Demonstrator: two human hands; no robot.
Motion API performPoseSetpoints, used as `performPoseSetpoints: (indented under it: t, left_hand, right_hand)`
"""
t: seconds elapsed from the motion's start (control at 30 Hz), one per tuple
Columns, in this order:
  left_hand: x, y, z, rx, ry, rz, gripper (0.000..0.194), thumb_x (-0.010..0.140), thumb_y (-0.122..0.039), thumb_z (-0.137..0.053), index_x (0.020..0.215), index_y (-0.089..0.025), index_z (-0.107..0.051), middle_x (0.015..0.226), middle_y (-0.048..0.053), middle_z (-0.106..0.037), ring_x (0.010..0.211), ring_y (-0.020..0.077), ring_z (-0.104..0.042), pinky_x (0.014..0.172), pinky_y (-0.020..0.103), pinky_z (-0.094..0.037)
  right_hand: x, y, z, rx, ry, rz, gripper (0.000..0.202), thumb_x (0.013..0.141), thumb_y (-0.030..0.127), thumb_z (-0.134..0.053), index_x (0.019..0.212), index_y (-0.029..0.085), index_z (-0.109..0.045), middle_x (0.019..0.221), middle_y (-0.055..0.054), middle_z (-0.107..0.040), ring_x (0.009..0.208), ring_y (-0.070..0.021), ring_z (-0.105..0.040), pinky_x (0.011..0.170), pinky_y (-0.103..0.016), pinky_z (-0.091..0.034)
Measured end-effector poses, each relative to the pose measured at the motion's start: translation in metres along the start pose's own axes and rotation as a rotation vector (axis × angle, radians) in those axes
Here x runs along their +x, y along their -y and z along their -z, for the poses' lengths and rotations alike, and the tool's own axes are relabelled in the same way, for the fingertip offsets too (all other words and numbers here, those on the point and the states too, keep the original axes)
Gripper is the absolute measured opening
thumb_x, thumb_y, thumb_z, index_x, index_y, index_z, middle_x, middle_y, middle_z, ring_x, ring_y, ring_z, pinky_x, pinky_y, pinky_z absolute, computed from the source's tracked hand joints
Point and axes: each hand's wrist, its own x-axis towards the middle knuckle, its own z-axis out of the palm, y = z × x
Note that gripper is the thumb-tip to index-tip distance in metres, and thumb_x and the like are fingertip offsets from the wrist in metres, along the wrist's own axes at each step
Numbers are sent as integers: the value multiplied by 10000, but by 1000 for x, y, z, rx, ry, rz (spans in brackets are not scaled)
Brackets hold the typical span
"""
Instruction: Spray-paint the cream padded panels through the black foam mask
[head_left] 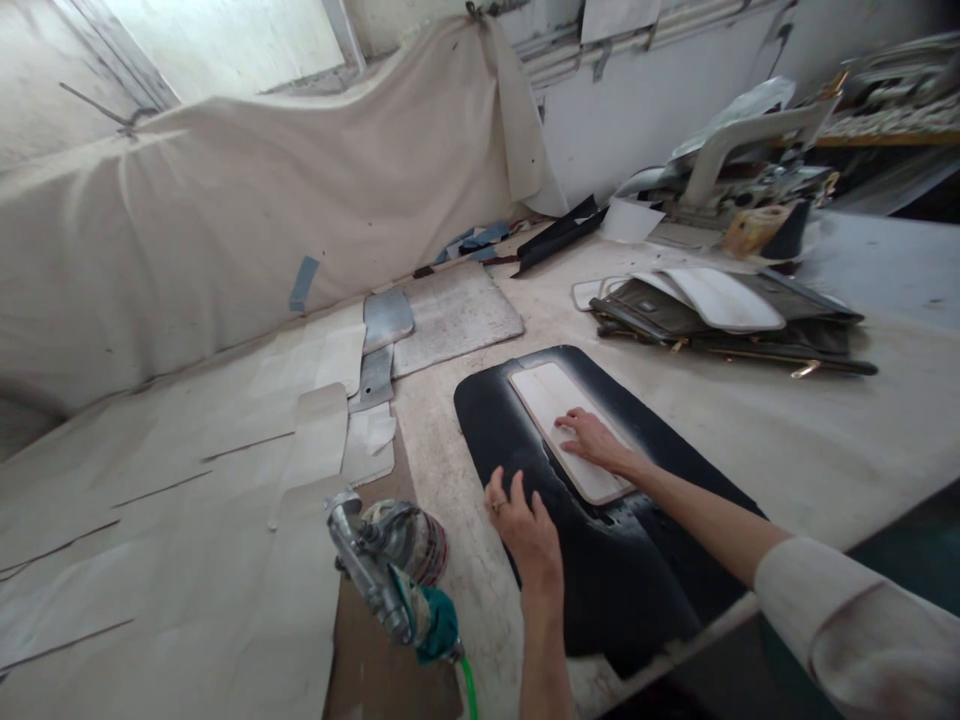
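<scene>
A black sheet (675, 480) with rounded corners lies flat on the table, and on top of it rests a pale rectangular panel (544, 385), also round-cornered. Over this panel is my right hand (589, 438), fingers apart and bent, seemingly touching its surface. My left hand (525, 520), wearing a ring, is at the left edge of the black sheet with fingers spread and nothing in them. Whitish residue marks the sheet around the panel. Left of my left hand stands a metal spray gun (371, 570) with a green hose (469, 685), beside a can (416, 540).
Pale sheets (187, 530) cover the left side. Grey boards (457, 315) lie behind the black sheet. Farther right sits a stack of dark zippered pieces (675, 320) with white panels (731, 298) on top. A cloth (300, 190) hangs along the back.
</scene>
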Motion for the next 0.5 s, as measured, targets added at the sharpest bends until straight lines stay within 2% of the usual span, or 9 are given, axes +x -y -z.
performPoseSetpoints:
  t: [0.1, 0.13, 0.2, 0.27, 0.33, 0.43, 0.5]
  left_hand:
    - [23, -37, -23, 13, 253, -253, 368, 831, -117, -308, 1141, -164, -500, 1227, 79, -498, 1165, 144, -406, 1030, 281, -323]
    - [31, -47, -32, 28, 310, -301, 374, 818, -97, -317, 1134, -172, -502, 1205, 70, -520, 1142, 140, -429, 1014, 271, -340]
    - [46, -61, -49, 81, 402, -350, 359, 779, -63, -346, 1080, -133, -529, 1121, 113, -564, 1074, 183, -484, 963, 328, -392]
    - [55, -66, -60, 140, 468, -370, 335, 745, -37, -354, 1015, -82, -548, 1051, 171, -573, 1023, 238, -506, 914, 406, -418]
    - [60, -66, -64, 178, 515, -396, 324, 723, -19, -360, 980, -71, -550, 1038, 187, -560, 1014, 255, -499, 904, 428, -414]
    - [62, -62, -62, 186, 567, -448, 318, 686, -7, -407, 957, -104, -543, 1059, 151, -536, 1018, 224, -481, 926, 362, -399]
    - [62, -61, -61, 180, 578, -466, 325, 663, -5, -440, 953, -119, -533, 1069, 139, -519, 1020, 217, -467, 935, 341, -387]
  right_hand:
    - [3, -6, 6, 43, 37, 30, 360, 740, 229, -589, 1095, 170, -590, 1142, -123, -514, 927, -212, -549, 839, -321, -416]
    - [4, -9, 10, 60, 56, 46, 332, 752, 201, -563, 1080, 174, -600, 1131, -112, -531, 865, -185, -571, 812, -300, -432]
    - [5, -17, 20, 89, 96, 83, 340, 759, 123, -504, 1078, 188, -604, 1100, -78, -571, 776, -140, -591, 765, -259, -454]
    - [2, -25, 31, 101, 118, 115, 413, 739, 60, -470, 1112, 194, -585, 1076, -56, -597, 784, -132, -595, 757, -239, -459]
    - [-6, -34, 40, 85, 119, 142, 464, 700, 27, -480, 1127, 180, -578, 1097, -67, -590, 886, -163, -577, 819, -262, -440]
    - [-20, -43, 50, 32, 120, 184, 452, 643, 3, -515, 1060, 146, -618, 1144, -108, -551, 1038, -236, -500, 928, -331, -368]
    - [-26, -45, 53, 2, 131, 209, 437, 632, 0, -522, 1035, 134, -626, 1135, -121, -547, 1059, -255, -477, 944, -349, -347]
